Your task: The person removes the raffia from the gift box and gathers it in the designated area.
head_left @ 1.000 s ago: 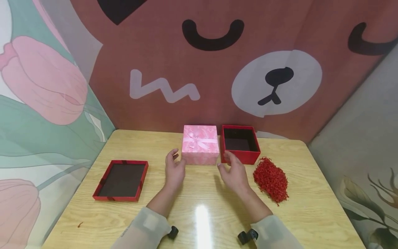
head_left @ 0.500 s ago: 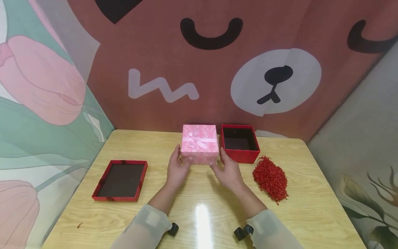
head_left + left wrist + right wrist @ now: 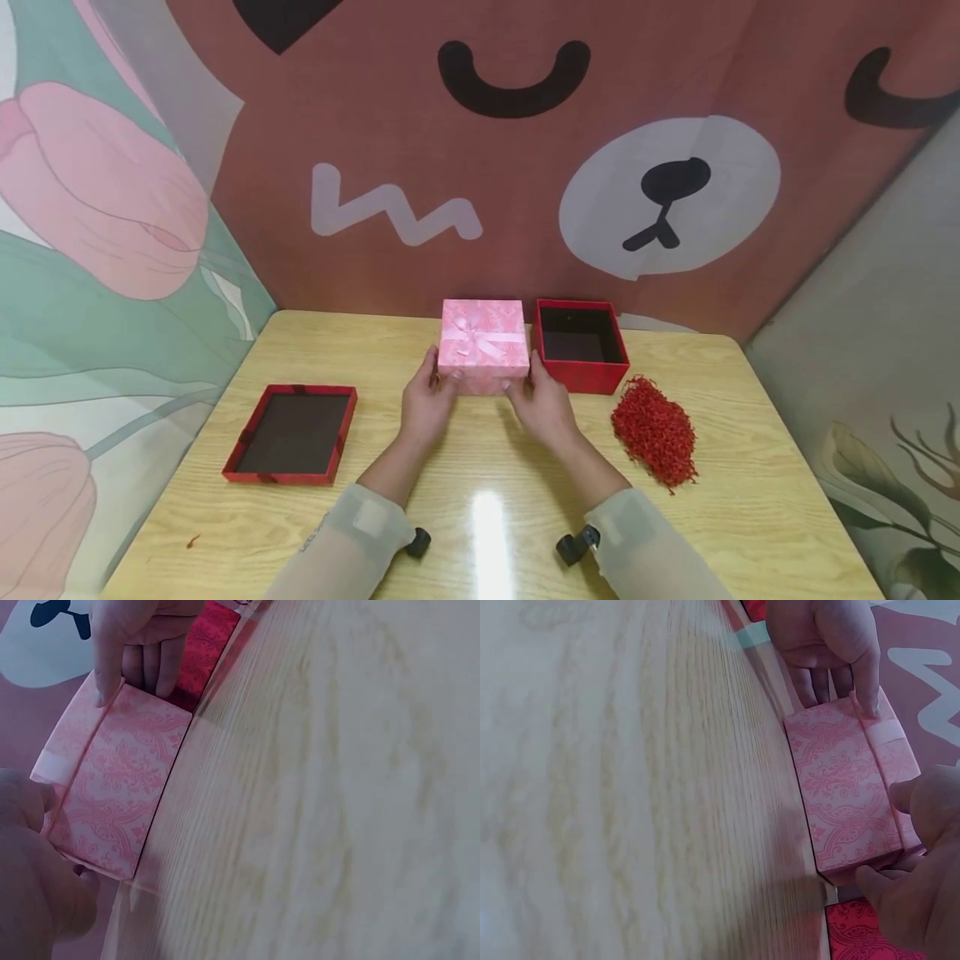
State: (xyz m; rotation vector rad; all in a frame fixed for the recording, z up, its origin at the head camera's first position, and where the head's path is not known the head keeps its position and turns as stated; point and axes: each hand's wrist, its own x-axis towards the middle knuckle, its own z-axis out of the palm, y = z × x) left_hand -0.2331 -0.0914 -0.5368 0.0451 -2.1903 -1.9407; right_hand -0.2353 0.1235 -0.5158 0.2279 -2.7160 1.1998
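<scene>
A pink patterned gift box (image 3: 483, 337) with a ribbon bow on its lid sits at the back middle of the table. My left hand (image 3: 429, 404) holds its left front corner, thumb on the front face by the lid's lower edge, fingers along the side. The right hand (image 3: 543, 407) grips the right front corner the same way. Close up in the left wrist view, the lid's rim (image 3: 67, 742) meets the box's patterned side (image 3: 124, 780), with a thumb at each end. The far sides of the pink box are hidden.
Right beside the pink box stands a red box (image 3: 581, 377), lidless and dark inside. Red shredded paper (image 3: 654, 433) lies in a heap to its right. At the left, a red lid (image 3: 292, 479) lies inside up on the wooden table (image 3: 390, 533). A bear-print wall (image 3: 375, 275) rises behind.
Both hands have closed in from beside the pink box onto its front corners, and the thumbs have shifted up to the lid's edge. The other things stay put.
</scene>
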